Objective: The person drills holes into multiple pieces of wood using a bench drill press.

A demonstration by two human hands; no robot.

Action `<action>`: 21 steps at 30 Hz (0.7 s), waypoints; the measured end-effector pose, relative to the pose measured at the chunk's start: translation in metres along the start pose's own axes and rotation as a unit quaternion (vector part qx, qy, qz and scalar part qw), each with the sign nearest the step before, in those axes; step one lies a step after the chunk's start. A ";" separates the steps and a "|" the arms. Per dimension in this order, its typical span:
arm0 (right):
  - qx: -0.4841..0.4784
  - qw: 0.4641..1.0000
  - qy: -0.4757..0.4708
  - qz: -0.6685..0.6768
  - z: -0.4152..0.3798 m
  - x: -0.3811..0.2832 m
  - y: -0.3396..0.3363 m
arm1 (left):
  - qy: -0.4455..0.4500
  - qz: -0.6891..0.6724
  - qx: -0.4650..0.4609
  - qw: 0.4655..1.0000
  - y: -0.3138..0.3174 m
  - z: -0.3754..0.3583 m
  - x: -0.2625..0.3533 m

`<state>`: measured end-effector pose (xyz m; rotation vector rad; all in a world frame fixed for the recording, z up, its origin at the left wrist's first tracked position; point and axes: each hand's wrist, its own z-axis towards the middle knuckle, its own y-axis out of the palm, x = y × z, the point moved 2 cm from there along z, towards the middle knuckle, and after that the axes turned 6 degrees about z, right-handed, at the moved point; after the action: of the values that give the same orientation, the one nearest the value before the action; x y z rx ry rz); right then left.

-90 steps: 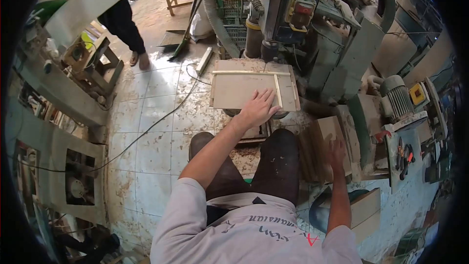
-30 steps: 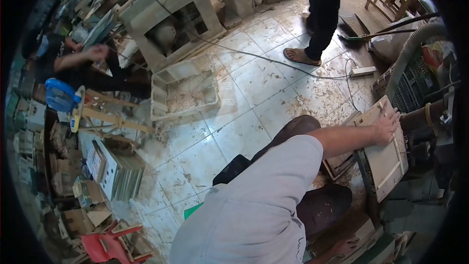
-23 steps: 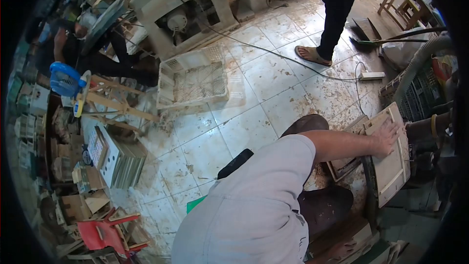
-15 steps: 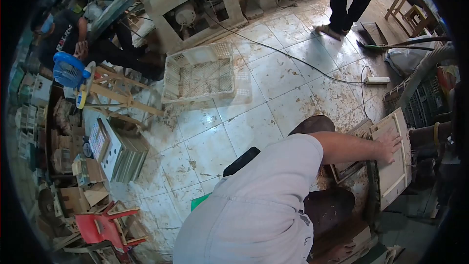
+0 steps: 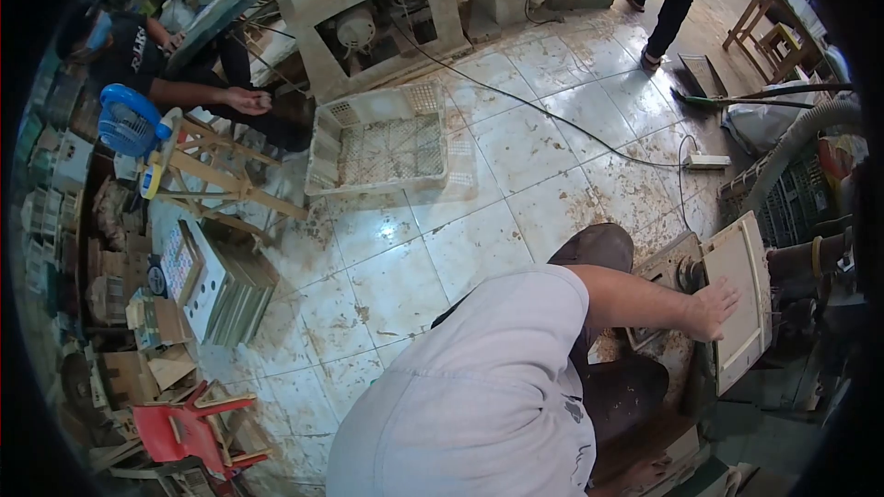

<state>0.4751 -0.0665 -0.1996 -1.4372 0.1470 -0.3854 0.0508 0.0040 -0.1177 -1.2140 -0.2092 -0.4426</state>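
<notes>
My left hand (image 5: 712, 309) lies with fingers spread on a pale framed wooden panel (image 5: 739, 287), which leans at the right, tilted. Low at the bottom edge, my right hand (image 5: 647, 471) is dim and partly hidden beside a board (image 5: 683, 447); its fingers cannot be made out clearly. A dark round part (image 5: 691, 273) shows just left of the panel, by a flat wooden frame (image 5: 656, 269) on the floor.
A white plastic crate (image 5: 378, 182) sits on the tiled floor near a machine housing. A seated co-worker is at upper left by a blue fan (image 5: 134, 120); another person's legs (image 5: 680, 0) stand at upper right. Stacked boards (image 5: 226, 290), a red chair (image 5: 184, 428) and a cable also show.
My left hand has moved left and slightly down on the panel, and the round part now shows. The seated co-worker has extended a hand. The standing person's legs have stepped apart.
</notes>
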 end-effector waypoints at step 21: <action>0.175 0.962 -0.202 -0.057 0.006 0.041 0.079 | 0.024 -0.086 -0.028 0.996 0.025 0.023 0.031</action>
<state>0.5290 -0.0686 -0.2712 -1.1483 -0.3234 -0.1911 0.0914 0.0258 -0.1195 -1.2432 -0.2632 -0.6314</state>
